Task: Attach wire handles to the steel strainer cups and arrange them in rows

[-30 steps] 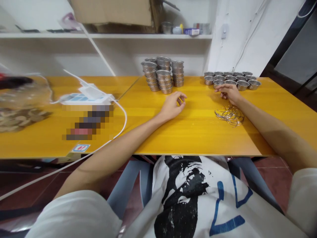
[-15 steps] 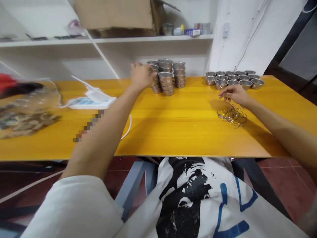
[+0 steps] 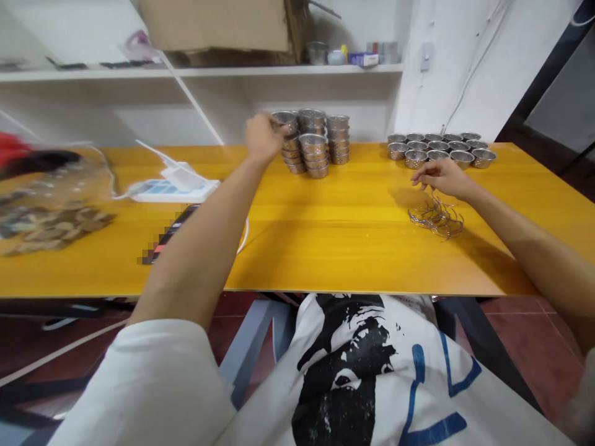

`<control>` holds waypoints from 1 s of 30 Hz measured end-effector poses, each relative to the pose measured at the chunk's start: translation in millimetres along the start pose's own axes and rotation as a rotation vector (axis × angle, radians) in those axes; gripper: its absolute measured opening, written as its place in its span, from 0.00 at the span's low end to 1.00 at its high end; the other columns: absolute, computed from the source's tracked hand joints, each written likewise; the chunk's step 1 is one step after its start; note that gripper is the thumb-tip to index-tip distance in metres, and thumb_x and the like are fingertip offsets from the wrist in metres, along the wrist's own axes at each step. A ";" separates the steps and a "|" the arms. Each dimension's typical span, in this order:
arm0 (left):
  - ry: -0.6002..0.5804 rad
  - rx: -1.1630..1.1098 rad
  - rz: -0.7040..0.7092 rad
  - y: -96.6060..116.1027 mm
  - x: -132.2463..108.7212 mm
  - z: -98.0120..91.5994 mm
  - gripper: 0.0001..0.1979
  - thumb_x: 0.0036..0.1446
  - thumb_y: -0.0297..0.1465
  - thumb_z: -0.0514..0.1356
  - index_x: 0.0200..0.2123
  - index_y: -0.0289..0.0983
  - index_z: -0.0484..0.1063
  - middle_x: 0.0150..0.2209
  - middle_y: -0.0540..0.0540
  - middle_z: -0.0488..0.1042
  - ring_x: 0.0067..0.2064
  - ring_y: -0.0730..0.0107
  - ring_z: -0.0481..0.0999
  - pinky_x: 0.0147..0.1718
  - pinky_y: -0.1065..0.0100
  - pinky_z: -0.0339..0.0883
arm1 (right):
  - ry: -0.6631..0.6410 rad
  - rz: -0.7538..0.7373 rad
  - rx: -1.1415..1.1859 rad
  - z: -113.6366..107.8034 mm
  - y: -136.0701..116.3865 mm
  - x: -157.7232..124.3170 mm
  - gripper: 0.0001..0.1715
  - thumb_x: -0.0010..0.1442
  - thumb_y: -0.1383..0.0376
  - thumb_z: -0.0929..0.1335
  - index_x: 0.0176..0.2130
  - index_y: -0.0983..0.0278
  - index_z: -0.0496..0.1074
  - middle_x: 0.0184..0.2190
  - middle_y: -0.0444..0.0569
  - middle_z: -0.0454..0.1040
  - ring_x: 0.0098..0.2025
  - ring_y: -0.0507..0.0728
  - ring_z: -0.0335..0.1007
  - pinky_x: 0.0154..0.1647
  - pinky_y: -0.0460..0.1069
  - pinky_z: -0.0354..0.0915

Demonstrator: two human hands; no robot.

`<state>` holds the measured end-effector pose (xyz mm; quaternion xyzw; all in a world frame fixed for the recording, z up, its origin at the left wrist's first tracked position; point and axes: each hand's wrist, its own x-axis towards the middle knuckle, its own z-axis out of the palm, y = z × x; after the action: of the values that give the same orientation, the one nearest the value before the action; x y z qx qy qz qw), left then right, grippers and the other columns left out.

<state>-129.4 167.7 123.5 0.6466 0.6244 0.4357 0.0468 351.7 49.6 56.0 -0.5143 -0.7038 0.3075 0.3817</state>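
Note:
At the back of the table, my left hand [image 3: 266,137] is closed on a small perforated metal cup [image 3: 286,122] at the top of the left stack. The cup looks raised and slightly tilted above the cups [image 3: 292,155] under it. Beside it stand more stacked metal cups [image 3: 315,156]. My right hand [image 3: 439,174] hovers over a loose pile of thin curved metal wires [image 3: 437,218], its fingers curled and their tips together. Whatever may be between those fingertips is too small to make out.
Several single metal cups [image 3: 437,148] stand in rows at the back right. A white power strip [image 3: 174,191], a phone [image 3: 174,232] and a white cable lie at the left. Farther left are blurred brown pieces [image 3: 65,228]. A shelf [image 3: 209,74] with a cardboard box [image 3: 214,28] runs above.
My left hand has taken hold of the top cup on the left stack and lifted it slightly, up and to the left. My right hand has stayed almost still over the wires.

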 end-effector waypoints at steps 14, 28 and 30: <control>-0.721 -0.519 0.632 71.0 -156.9 44.7 0.27 0.56 0.53 0.82 0.34 0.38 0.78 0.50 0.41 0.84 0.54 0.54 0.83 0.59 0.54 0.73 | -0.299 0.032 -1.030 -39.1 -29.5 -25.3 0.13 0.59 0.66 0.79 0.46 0.62 0.88 0.43 0.57 0.89 0.43 0.64 0.80 0.44 0.55 0.64; -1.118 -0.739 0.445 70.1 -207.0 55.6 0.47 0.38 0.40 0.90 0.58 0.43 0.73 0.62 0.38 0.81 0.68 0.44 0.81 0.68 0.47 0.72 | -0.336 0.076 -1.002 -47.9 -23.4 -36.7 0.15 0.59 0.74 0.73 0.43 0.62 0.87 0.39 0.51 0.89 0.38 0.61 0.84 0.43 0.52 0.70; -1.136 -0.727 0.446 69.8 -206.7 56.2 0.51 0.38 0.39 0.90 0.63 0.44 0.71 0.66 0.36 0.80 0.73 0.41 0.78 0.73 0.45 0.69 | -0.340 0.060 -0.974 -47.7 -23.2 -38.1 0.11 0.59 0.74 0.74 0.40 0.62 0.86 0.37 0.50 0.89 0.37 0.59 0.83 0.42 0.51 0.69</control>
<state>-8.0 4.5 26.7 0.8296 0.1710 0.2113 0.4877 387.9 8.4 91.5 -0.5949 -0.8025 0.0343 -0.0309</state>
